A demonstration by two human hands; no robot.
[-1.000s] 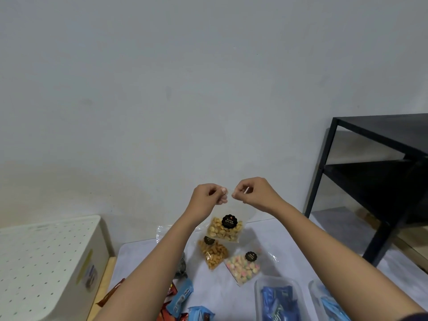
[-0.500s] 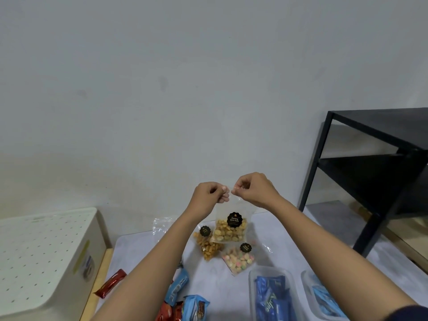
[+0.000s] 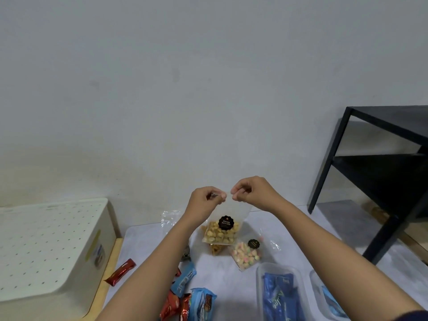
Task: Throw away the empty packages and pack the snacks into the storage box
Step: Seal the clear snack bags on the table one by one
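Observation:
A clear bag of yellow round snacks (image 3: 221, 232) with a black label hangs above the table, pinched at its top edge by both hands. My left hand (image 3: 205, 200) grips the top left corner and my right hand (image 3: 249, 192) grips the top right. Behind and below it lies an orange snack bag (image 3: 215, 249), partly hidden. A bag of pastel candies (image 3: 246, 253) lies on the white cloth to the right. A clear storage box (image 3: 260, 282) with blue packets inside stands at the lower right; a second box (image 3: 316, 289) sits beside it.
A cream perforated bin (image 3: 51, 251) stands at the left. A red bar (image 3: 120, 272), blue and red wrapped snacks (image 3: 185, 293) and a crumpled clear wrapper (image 3: 171, 218) lie on the table. A black metal shelf (image 3: 379, 172) stands at the right.
Both hands with the yellow snack bag sank slightly in view as the camera tilted. The bag's top edge now stretches wider between the fingers. More snacks show at the bottom.

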